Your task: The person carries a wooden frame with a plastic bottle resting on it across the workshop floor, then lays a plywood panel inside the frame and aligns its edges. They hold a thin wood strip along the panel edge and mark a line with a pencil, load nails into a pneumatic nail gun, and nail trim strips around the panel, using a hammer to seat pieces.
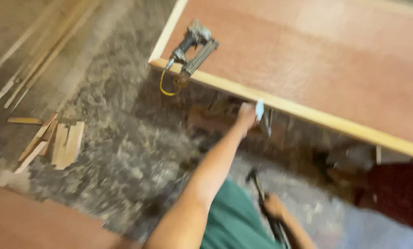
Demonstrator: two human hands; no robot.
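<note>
A small pale piece (260,109) is pinched in the left hand (247,115) just under the board edge (308,113); it looks light, best gripped at its end. A dark tool (261,193) is clasped low in the right hand (274,206), fingers wrapped round its handle.

Reddish-brown board (317,60), pale yellow edging (308,113), seemingly yellow hose (166,88), green garment (234,221).

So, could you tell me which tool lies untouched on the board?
The nail gun with the yellow hose, at the panel's corner; the dark hammer-like tool is in the right hand.
</note>
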